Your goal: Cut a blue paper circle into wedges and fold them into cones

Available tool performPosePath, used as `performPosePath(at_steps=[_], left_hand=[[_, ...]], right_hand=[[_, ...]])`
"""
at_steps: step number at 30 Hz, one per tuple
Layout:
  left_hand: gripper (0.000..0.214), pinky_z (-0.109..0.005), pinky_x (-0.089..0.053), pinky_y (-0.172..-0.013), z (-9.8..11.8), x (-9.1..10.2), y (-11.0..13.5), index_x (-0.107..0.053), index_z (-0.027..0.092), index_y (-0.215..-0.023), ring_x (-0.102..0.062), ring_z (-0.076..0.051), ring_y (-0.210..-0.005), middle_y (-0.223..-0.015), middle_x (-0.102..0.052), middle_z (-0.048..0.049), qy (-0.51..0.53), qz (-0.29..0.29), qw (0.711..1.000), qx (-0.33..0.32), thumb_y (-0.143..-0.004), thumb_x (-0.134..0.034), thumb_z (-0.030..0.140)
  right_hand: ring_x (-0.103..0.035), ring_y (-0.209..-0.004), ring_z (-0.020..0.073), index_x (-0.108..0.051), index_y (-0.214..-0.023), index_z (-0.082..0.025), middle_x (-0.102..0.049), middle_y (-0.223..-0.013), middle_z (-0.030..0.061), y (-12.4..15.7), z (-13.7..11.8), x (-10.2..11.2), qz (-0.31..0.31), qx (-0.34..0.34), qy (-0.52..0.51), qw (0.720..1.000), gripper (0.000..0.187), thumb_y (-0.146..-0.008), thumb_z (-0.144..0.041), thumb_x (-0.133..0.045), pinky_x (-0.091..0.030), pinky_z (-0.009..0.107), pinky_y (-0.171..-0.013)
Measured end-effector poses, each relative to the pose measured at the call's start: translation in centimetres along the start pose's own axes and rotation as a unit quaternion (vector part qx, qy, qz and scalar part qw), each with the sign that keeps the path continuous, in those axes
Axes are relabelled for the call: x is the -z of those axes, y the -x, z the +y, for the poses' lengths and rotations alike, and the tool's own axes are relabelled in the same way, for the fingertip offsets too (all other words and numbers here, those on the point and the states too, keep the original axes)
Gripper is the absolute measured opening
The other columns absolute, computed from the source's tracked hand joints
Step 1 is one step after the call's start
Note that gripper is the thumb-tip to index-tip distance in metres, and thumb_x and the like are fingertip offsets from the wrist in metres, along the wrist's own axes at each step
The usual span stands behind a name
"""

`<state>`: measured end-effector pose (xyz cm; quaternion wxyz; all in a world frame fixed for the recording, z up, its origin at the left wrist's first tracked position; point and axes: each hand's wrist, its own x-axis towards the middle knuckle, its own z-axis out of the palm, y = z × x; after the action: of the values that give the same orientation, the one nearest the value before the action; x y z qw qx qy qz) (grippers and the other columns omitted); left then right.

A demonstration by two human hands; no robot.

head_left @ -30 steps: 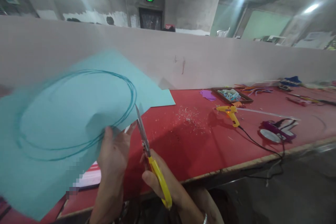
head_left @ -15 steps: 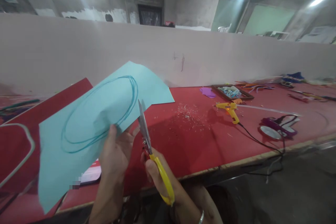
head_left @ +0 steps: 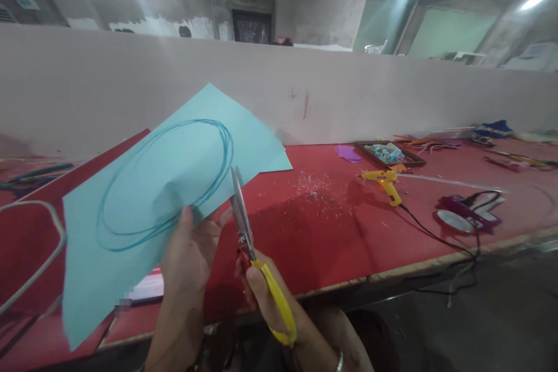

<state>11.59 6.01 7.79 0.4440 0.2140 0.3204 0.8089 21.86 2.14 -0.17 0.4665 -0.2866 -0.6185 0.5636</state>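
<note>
Yellow-handled scissors, clamped in the right hand; long axis slanting forward and slightly left, tips at the near edge of a light-blue sheet, contact unclear. Left hand, left of the grip: thumb and fingers closed on that edge. Right of the grip: red tabletop, room towards a glue gun.

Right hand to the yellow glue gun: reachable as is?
Probably yes: only red tabletop shows between the right hand and the yellow glue gun, though the scissors in hand would likely need putting down first.
</note>
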Motion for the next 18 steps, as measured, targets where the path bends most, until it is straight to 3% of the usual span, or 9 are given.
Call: performPosePath(at_steps=[6,18], left_hand=[[0.025,-0.042,-0.05,-0.091,-0.1,0.2,0.3,-0.068,0.024,-0.093,-0.059,-0.025,-0.107,-0.103,-0.071,-0.0028,0.005,-0.031,0.999,0.008,-0.071,-0.065,0.033],[0.028,-0.041,-0.052,-0.09,-0.3,0.6,0.4,-0.068,0.023,-0.094,-0.056,-0.026,-0.111,-0.105,-0.07,-0.0038,-0.011,-0.051,0.999,0.009,-0.069,-0.068,0.036]], right_hand=[[-0.03,-0.049,0.0078,-0.047,-0.083,-0.018,-0.036,-0.059,-0.0042,0.6,1.1,-1.0,0.033,0.005,-0.021,0.999,0.048,-0.085,-0.063,-0.031,-0.028,0.02,-0.044],[-0.031,-0.046,0.0086,-0.046,-0.074,-0.019,-0.031,-0.05,-0.0054,0.2,0.7,-1.5,0.043,-0.017,-0.013,0.999,0.064,-0.073,-0.08,-0.025,-0.028,0.02,-0.04]])
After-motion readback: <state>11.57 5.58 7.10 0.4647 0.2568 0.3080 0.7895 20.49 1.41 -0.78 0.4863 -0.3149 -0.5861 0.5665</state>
